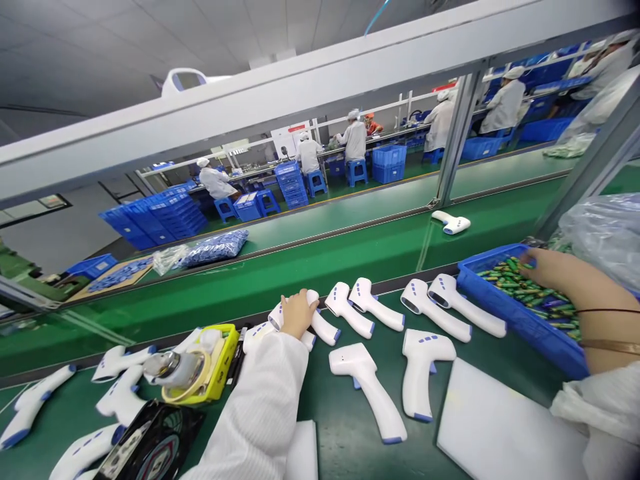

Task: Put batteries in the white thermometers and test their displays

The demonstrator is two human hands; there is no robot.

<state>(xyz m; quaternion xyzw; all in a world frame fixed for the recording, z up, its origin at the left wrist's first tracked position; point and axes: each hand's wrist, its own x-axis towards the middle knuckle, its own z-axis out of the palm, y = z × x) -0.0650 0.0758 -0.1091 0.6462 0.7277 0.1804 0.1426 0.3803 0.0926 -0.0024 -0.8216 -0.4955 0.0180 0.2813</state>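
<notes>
My left hand (296,316) is wrapped over the head of a white infrared thermometer (326,329) at the middle of the bench, its palm hiding part of it. Another thermometer (257,335) lies partly under my left sleeve. My right hand (547,270) reaches into a blue bin (520,343) of small green batteries (537,300); its fingers are curled, and the fingertips are partly hidden. Between the hands lie several more white thermometers with blue buttons and blue handle ends, among them one thermometer (370,383) and another thermometer (424,367) nearer me.
White foam sheets (505,427) lie at the front right. At left are a yellow tray (215,387) with a pump bottle (175,367), a black reel (155,443) and more thermometers. One thermometer (451,223) rests on the green conveyor (310,260). Co-workers sit across the room.
</notes>
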